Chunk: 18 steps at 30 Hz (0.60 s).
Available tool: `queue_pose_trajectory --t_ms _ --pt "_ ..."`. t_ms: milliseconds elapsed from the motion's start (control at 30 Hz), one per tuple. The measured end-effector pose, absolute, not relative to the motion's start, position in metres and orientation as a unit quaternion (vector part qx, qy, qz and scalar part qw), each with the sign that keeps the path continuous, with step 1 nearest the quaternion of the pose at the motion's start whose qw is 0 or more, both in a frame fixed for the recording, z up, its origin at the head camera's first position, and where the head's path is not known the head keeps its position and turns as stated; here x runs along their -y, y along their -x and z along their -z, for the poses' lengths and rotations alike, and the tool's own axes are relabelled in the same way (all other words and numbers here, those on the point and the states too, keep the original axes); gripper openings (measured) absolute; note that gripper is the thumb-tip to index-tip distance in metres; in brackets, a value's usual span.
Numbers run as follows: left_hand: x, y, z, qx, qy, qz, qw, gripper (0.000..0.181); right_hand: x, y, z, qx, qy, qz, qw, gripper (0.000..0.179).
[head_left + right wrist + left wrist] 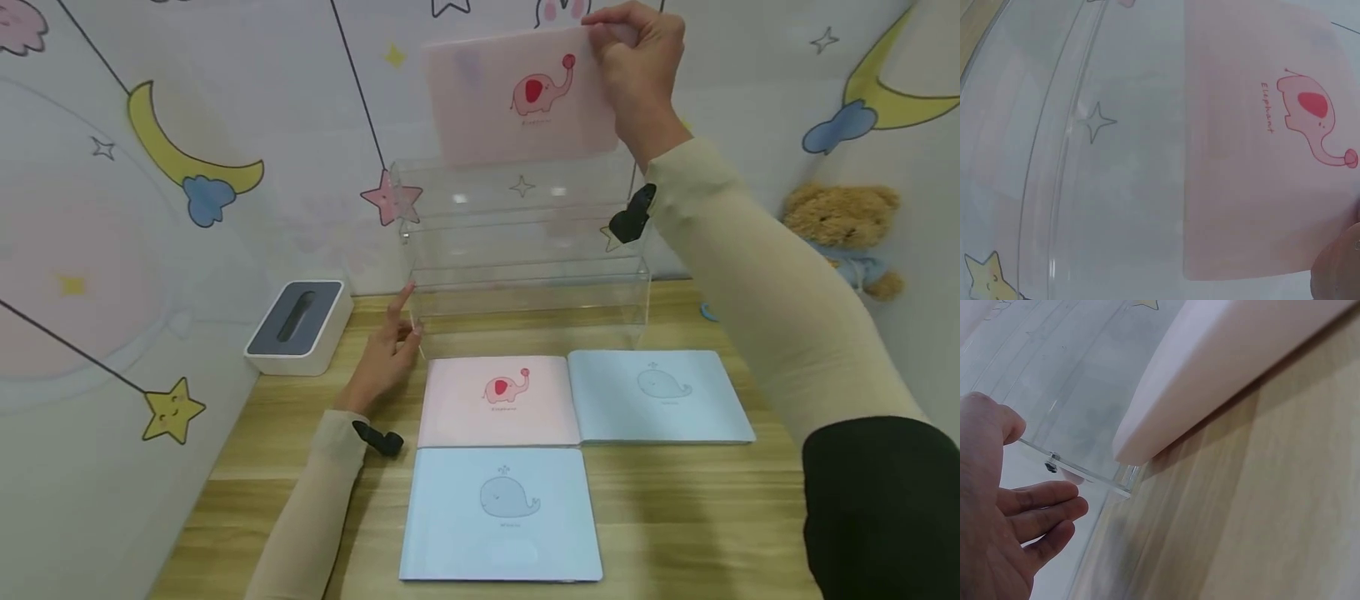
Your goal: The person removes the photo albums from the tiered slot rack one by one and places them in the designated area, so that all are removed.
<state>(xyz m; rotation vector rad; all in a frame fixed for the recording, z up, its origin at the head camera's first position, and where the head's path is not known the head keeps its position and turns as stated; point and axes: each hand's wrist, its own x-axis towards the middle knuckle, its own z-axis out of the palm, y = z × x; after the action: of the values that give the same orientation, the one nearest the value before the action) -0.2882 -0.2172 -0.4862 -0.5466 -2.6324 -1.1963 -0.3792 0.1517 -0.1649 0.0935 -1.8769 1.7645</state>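
At the top of the head view my right hand [637, 75] pinches the upper right corner of a pink elephant book [480, 108]. That book is held above a clear acrylic tiered rack [525, 296]; in the right wrist view its lower edge shows against the rack, with a fingertip [1338, 265] at its corner. My left hand [386, 358] rests at the rack's left side, fingers loosely extended along the edge. In front of the rack lie another pink elephant book [457, 417], a blue whale book [622, 417] to its right and a second blue whale book [450, 542] nearer me.
A white box with a grey slotted top [330, 333] stands left of the rack. A teddy bear [840, 217] sits at the right, partly behind my right arm. The wooden table [690, 517] meets a wall with moon and star drawings behind the rack.
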Motion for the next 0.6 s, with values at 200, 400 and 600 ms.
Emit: queue_pose_trajectory --t_ms 200,400,600 --pt "0.214 0.289 0.486 0.892 0.182 0.404 0.095 0.074 -0.156 0.373 0.152 0.681 -0.043 -0.671 0.292 0.016" --pt "0.213 0.29 0.485 0.893 0.182 0.402 0.094 0.073 -0.158 0.369 0.146 0.668 -0.037 -0.688 0.282 0.015" --pt "0.213 0.292 0.484 0.894 0.182 0.399 0.092 0.073 -0.162 0.359 0.148 0.672 -0.031 -0.684 0.283 0.015"
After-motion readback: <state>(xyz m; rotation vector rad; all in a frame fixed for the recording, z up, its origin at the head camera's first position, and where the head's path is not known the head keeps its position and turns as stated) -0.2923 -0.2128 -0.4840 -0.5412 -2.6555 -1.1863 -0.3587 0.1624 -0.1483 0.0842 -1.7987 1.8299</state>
